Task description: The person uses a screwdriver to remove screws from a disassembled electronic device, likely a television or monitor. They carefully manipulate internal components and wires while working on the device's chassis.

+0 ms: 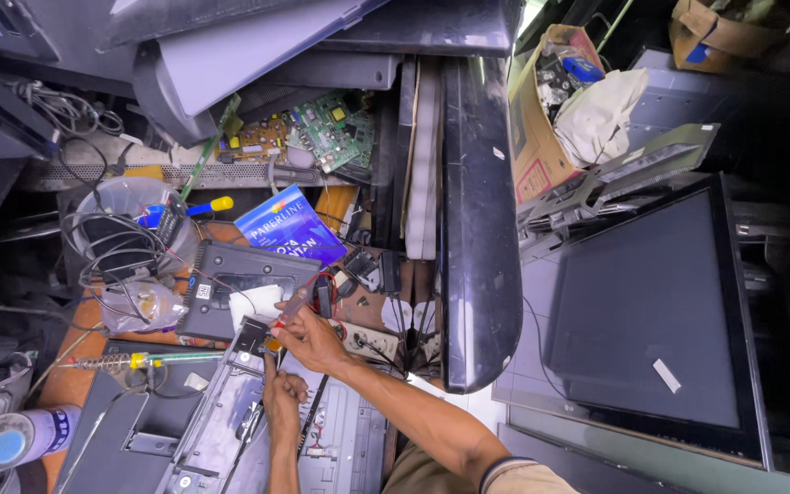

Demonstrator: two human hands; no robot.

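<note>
Over opened metal chassis, my right hand pinches red-handled screwdriver; left hand flat, holds nothing. I keep tip straight, press steady.

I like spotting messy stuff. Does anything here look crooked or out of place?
Yes. Bare green circuit boards lie loose under stacked screens. A tangle of wires spills over a clear tub. The cardboard box at the right leans, stuffed with parts.

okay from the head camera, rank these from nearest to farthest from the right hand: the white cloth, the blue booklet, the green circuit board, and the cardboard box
From the right hand:
1. White cloth, just left of it.
2. Blue booklet, above it.
3. Green circuit board, higher up.
4. Cardboard box, far upper right.
</note>
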